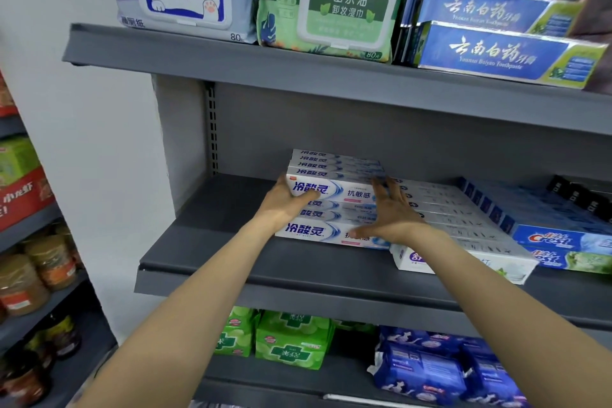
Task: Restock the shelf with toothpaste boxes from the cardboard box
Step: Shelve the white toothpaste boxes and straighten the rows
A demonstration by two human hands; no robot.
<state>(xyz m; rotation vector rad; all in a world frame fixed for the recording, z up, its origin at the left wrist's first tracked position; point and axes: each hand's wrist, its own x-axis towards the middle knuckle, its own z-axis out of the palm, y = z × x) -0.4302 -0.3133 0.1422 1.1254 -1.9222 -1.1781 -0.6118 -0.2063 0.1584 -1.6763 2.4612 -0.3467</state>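
1. Grey metal shelving fills the view, and the middle shelf (231,262) carries the work: both arms reach onto it from below.
2. At the left end of a white-and-blue toothpaste stack (334,195), the left hand (284,200) grips the front box of the upper layer, thumb lying along its printed face.
3. On the stack's right end, the right hand (385,212) is spread wide with fingers straight, pressing rather than holding anything.
4. Lower boxes (318,232) of the same brand sit beneath, the front one jutting nearer the shelf lip than the raised rows behind.
5. Risk, as I judge it: the upper rows look stepped, so an uneven push from either hand could skew them or slide one off the layer below.
6. A second risk: the right forearm crosses just over the neighbouring white boxes (463,228), whose front one overhangs toward the lip; a brush on withdrawal could nudge it off.
7. Farther right lie Crest boxes (563,242); to the left of the stack the shelf is open.
8. The overhead shelf, holding wipes packs (344,10) and blue toothpaste cartons (503,53), limits how high the stack can go.
9. No cardboard box is in view.
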